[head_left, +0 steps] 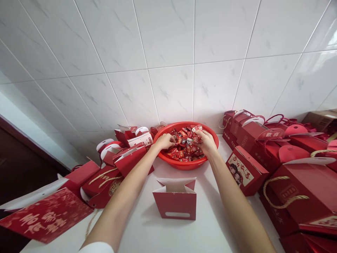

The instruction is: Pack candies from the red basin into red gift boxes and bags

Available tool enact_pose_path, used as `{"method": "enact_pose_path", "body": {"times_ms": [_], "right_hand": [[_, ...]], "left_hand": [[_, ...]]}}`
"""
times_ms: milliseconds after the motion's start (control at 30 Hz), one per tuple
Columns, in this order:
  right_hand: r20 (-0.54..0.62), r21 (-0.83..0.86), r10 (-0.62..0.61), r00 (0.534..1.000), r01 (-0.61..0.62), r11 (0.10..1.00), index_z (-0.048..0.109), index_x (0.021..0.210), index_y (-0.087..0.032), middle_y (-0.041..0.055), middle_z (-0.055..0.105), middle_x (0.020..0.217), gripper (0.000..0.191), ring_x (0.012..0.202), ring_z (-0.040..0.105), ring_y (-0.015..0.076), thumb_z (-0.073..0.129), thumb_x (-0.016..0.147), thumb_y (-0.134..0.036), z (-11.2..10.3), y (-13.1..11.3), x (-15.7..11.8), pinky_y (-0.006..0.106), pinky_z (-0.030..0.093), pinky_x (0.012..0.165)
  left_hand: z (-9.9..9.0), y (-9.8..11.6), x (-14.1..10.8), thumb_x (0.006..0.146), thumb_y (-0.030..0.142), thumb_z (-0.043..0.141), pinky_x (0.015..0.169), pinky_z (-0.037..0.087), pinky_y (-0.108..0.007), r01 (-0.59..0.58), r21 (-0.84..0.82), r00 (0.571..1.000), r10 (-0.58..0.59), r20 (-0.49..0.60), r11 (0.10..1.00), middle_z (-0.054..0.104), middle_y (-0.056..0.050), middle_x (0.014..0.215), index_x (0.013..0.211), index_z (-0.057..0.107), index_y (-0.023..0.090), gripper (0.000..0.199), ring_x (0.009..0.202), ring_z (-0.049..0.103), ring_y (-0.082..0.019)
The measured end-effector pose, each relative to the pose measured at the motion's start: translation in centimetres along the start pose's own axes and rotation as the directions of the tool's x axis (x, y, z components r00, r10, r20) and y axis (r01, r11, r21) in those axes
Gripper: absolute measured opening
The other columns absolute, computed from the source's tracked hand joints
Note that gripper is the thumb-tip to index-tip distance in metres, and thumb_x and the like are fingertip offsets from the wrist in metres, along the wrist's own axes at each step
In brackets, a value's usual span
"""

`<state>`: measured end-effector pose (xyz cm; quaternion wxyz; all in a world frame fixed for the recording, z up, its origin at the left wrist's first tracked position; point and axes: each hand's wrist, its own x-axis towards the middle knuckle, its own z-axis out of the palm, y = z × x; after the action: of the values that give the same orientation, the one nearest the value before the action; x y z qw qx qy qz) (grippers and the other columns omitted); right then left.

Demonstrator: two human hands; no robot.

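Note:
A red plastic basket (184,166) stands against the wall, filled with red-wrapped candies (182,140). My left hand (165,141) is over its left side, fingers curled down among the wrappers; whatever they grip is hidden. At the right side of the basket, my right hand (207,143) is closed on a red candy packet (197,133) with a white hexagon pattern. Between my forearms, nearer to me, an open-topped red gift box (176,203) sits upright on the white table (210,235).
Red gift boxes (105,182) with rope handles crowd the left side. More red boxes (302,189) are packed along the right, one with a printed couple (240,172) close to my forearm. A brown carton (319,120) lies far right. A tiled wall (171,88) rises behind.

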<state>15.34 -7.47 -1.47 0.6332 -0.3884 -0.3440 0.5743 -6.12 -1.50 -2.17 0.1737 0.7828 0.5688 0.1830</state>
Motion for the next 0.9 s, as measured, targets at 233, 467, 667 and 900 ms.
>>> {"method": "enact_pose_path", "body": {"times_ms": [233,467,667,900], "right_hand": [[0.027,-0.015,0.02,0.999,-0.02,1.0,0.067,0.078,-0.021,0.0,0.066,0.076,0.026,0.066,0.061,0.016,0.077,0.057,-0.035,0.12,-0.2,-0.21,0.029,0.055,0.058],[0.029,-0.007,0.044,0.999,-0.044,0.999,0.066,0.075,-0.02,0.0004,0.067,0.075,0.024,0.067,0.063,0.0175,0.077,0.058,-0.033,0.3,-0.2,-0.31,0.03,0.055,0.057],[0.037,0.008,0.029,0.999,-0.03,1.0,0.069,0.077,-0.02,0.001,0.067,0.077,0.024,0.073,0.064,0.019,0.078,0.058,-0.033,0.12,0.09,-0.04,0.03,0.057,0.057],[0.048,-0.027,0.036,0.998,-0.035,0.999,0.069,0.073,-0.02,0.0015,0.068,0.078,0.023,0.077,0.064,0.0198,0.078,0.058,-0.034,0.13,0.02,-0.08,0.03,0.057,0.059]], "left_hand": [[0.08,0.26,0.0,0.075,0.028,0.07,0.079,0.051,-0.03,-0.111,-0.258,0.978,0.059,-0.201,0.96,0.076,-0.001,0.082,0.078,0.075,0.023,0.008,0.082,0.068,-0.022],[0.02,0.31,-0.11,0.074,0.016,0.068,0.094,0.052,-0.038,-0.112,-0.407,0.968,0.007,-0.252,0.906,0.077,-0.006,0.097,0.087,0.073,0.02,0.014,0.094,0.071,-0.024],[0.08,0.09,-0.19,0.072,0.018,0.074,0.099,0.052,-0.04,-0.136,-0.524,0.938,-0.062,-0.342,0.841,0.078,-0.007,0.097,0.088,0.075,0.017,0.017,0.098,0.071,-0.024],[0.49,1.02,-0.9,0.065,0.033,0.083,0.094,0.052,-0.039,-0.11,-0.717,0.945,-0.15,-0.289,0.688,0.079,-0.007,0.095,0.083,0.078,0.018,0.024,0.098,0.07,-0.027]]}}
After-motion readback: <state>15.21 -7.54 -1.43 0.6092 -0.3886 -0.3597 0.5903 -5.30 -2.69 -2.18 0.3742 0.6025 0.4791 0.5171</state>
